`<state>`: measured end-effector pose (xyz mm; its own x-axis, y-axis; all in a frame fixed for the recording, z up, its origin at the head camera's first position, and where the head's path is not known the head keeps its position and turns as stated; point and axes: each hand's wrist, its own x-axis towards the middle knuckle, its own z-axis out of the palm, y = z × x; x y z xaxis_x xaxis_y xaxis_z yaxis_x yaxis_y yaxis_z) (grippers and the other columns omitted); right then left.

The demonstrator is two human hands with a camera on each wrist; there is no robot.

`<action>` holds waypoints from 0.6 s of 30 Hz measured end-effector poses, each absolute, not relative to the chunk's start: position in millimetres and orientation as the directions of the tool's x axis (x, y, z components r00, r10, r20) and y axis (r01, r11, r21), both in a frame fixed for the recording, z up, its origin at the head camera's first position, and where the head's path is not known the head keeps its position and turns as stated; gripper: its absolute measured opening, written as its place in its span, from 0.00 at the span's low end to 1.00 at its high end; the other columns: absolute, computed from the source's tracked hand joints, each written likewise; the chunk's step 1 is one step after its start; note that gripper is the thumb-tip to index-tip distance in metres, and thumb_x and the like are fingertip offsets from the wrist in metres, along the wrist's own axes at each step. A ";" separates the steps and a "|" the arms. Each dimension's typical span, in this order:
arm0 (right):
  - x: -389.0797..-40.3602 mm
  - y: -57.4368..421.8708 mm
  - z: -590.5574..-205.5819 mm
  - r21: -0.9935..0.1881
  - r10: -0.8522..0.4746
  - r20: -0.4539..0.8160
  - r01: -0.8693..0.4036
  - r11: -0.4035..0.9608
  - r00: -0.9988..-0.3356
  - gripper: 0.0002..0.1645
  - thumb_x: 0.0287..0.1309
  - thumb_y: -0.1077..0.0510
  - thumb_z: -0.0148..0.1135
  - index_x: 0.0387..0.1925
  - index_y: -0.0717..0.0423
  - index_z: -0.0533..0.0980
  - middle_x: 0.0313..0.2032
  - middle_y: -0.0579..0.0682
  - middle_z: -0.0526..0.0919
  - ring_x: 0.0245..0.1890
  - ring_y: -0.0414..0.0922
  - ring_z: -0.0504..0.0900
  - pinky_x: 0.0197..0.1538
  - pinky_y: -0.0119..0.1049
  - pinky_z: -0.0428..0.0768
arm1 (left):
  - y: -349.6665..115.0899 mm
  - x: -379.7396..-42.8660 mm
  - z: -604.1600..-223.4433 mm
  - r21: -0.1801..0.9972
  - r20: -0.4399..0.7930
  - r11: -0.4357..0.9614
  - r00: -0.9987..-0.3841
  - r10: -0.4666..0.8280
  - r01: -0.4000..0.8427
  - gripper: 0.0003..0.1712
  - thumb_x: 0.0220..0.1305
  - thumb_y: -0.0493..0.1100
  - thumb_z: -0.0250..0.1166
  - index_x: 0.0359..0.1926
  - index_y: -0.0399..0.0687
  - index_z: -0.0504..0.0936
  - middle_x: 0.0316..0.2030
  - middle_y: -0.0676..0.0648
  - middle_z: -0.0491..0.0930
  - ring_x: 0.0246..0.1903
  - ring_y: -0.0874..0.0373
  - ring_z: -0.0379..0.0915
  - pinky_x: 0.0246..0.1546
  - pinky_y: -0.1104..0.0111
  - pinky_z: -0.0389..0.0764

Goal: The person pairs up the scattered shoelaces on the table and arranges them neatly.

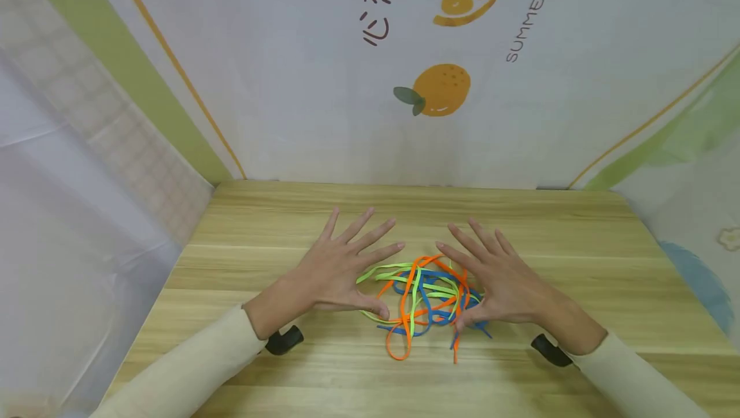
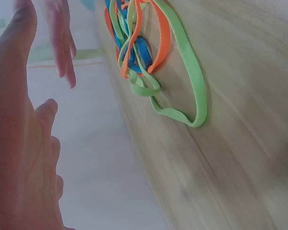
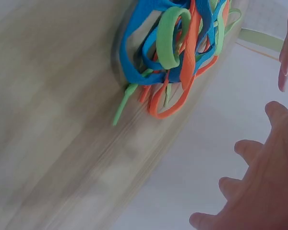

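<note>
A tangled heap of flat shoelaces, orange [image 1: 406, 315], blue [image 1: 426, 303] and lime green [image 1: 416, 296], lies on the wooden table between the two hands. My left hand [image 1: 347, 266] hovers at the heap's left side, fingers spread and holding nothing. On the other side my right hand [image 1: 502, 277] is spread in the same way, its thumb overlapping the heap's right edge in the head view. In the left wrist view a green lace [image 2: 194, 76] forms a wide loop on the table. A short green lace end [image 3: 122, 108] sticks out in the right wrist view.
The wood-grain table [image 1: 324, 373] reaches back to a white printed cloth [image 1: 312, 84] hanging behind it. More cloth hangs along the left and right sides. A black wrist mount [image 1: 284, 341] is under the left wrist, another [image 1: 550, 350] under the right.
</note>
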<state>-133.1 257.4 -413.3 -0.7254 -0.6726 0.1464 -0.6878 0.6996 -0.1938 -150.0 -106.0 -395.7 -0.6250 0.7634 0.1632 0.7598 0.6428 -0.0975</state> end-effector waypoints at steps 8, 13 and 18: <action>-133.3 262.1 -412.1 -0.179 -0.653 0.155 -0.671 0.720 -0.742 0.78 0.43 0.07 0.67 0.89 0.38 0.57 0.89 0.52 0.46 0.86 0.70 0.42 0.70 0.86 0.51 | -115.8 -151.1 -393.8 -0.090 0.148 0.674 -0.659 0.737 0.733 0.65 0.54 0.92 0.61 0.87 0.71 0.62 0.89 0.52 0.46 0.87 0.41 0.35 0.75 0.23 0.44; -134.8 265.3 -412.1 -0.168 -0.645 0.160 -0.664 0.729 -0.748 0.78 0.44 0.06 0.63 0.88 0.40 0.57 0.89 0.51 0.45 0.86 0.70 0.42 0.70 0.86 0.52 | -124.9 -150.4 -393.6 -0.094 0.150 0.699 -0.684 0.714 0.709 0.63 0.56 0.92 0.59 0.86 0.72 0.63 0.89 0.53 0.46 0.87 0.41 0.37 0.75 0.24 0.45; -135.3 271.6 -414.2 -0.153 -0.627 0.146 -0.644 0.750 -0.765 0.79 0.44 0.06 0.63 0.89 0.41 0.56 0.89 0.52 0.44 0.86 0.70 0.41 0.70 0.86 0.52 | -134.7 -149.0 -393.8 -0.095 0.168 0.707 -0.689 0.705 0.701 0.63 0.56 0.92 0.59 0.86 0.71 0.65 0.89 0.52 0.48 0.86 0.39 0.40 0.74 0.23 0.47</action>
<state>-135.3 271.6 -414.2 -0.7652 -0.6272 0.1457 -0.6437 0.7499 -0.1527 -149.0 -134.7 -393.8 -0.6889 0.7052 0.1677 0.7006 0.7071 -0.0953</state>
